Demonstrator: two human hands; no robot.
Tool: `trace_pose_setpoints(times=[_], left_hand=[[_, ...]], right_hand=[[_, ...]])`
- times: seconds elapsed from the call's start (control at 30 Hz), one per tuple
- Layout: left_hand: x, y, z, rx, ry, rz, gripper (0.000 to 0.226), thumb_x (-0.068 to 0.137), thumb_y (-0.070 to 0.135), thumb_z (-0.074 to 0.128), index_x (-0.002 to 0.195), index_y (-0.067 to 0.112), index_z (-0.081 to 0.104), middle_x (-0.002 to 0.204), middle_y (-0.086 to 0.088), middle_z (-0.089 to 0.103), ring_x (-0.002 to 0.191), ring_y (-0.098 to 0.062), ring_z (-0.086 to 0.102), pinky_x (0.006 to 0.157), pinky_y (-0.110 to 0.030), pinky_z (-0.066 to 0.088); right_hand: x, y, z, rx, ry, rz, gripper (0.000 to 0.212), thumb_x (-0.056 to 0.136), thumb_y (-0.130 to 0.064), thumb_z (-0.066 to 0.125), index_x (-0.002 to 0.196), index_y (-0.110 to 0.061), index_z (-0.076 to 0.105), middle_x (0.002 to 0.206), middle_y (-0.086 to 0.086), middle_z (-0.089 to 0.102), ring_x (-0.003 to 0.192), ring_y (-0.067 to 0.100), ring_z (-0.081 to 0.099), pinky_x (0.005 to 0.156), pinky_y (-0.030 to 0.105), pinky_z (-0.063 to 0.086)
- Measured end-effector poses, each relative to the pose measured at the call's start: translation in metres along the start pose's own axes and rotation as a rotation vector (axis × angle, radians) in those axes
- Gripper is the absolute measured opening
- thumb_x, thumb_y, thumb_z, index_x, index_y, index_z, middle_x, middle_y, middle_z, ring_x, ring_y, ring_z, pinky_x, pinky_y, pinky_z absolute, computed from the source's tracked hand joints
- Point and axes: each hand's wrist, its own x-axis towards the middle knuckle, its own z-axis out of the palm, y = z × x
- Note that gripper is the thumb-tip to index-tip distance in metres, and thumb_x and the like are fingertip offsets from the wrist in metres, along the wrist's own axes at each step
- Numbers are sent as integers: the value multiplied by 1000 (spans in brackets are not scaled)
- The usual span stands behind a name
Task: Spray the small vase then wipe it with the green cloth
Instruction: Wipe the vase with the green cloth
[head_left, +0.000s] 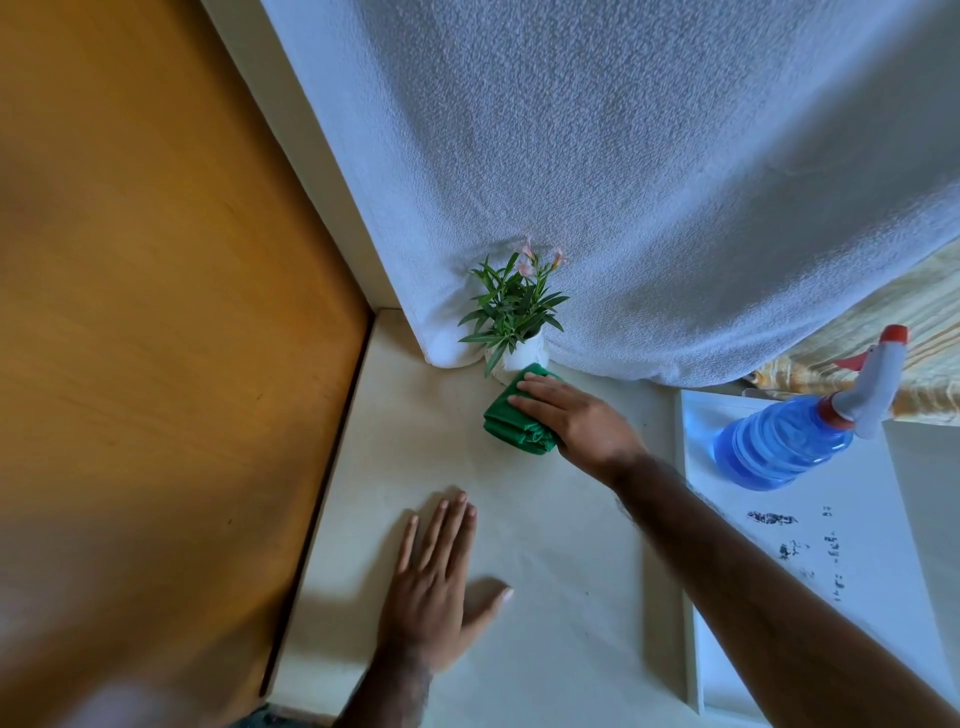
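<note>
A small white vase (525, 354) with green leaves and pale pink flowers stands at the back of the cream table (545, 597), against a white curtain. Just in front of it lies the folded green cloth (511, 423), its far corner touching the vase's base. My right hand (576, 415) lies on top of the cloth, fingers over its far end and gripping it. Nearer to me, my left hand (436, 577) rests flat on the table with fingers spread and nothing in it. The blue spray bottle (795, 441), red and white trigger head, stands to the right.
The white curtain (649, 182) hangs down behind the vase. A wooden door or panel (156, 338) fills the left side along the table's edge. The spray bottle stands on a white tray or board (857, 597) with dark flecks, at the right.
</note>
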Motion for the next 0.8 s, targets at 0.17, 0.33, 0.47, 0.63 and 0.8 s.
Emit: trace_pose_setpoints(times=[0.17, 0.33, 0.47, 0.63, 0.8], left_hand=[[1, 1, -1, -13, -15, -10, 105, 93, 80, 47, 165, 10, 18, 176, -9, 17, 162, -25, 15, 124, -60, 29], [0, 1, 0, -13, -29, -19, 104, 93, 80, 45, 165, 10, 17, 176, -8, 15, 162, -25, 15, 124, -60, 29], [0, -1, 1, -7, -32, -17, 105, 93, 80, 45, 165, 10, 15, 176, -7, 13, 162, -24, 13, 126, -60, 27], [1, 0, 1, -3, -26, -17, 104, 94, 81, 43, 165, 10, 15, 176, -8, 13, 162, -25, 13, 126, -60, 26], [0, 1, 0, -1, -23, -13, 103, 94, 80, 42, 165, 10, 15, 176, -8, 15, 162, -25, 15, 125, -61, 28]], right_hand=[[5, 1, -2, 13, 49, -13, 53, 83, 16, 65, 130, -6, 66, 139, 15, 61, 132, 32, 54, 112, 44, 42], [7, 5, 8, 30, 43, 2, 54, 82, 17, 66, 130, -6, 66, 138, 15, 61, 132, 32, 55, 112, 45, 42], [-7, 5, 14, 24, -12, 50, 61, 73, 22, 70, 128, -5, 68, 134, 17, 64, 127, 35, 58, 107, 48, 47], [2, 1, 7, 19, 50, -19, 54, 82, 16, 65, 131, -7, 66, 138, 15, 62, 131, 32, 55, 112, 42, 42], [13, 1, 12, -7, 20, -65, 53, 82, 17, 68, 129, -7, 67, 137, 16, 62, 131, 34, 55, 111, 46, 43]])
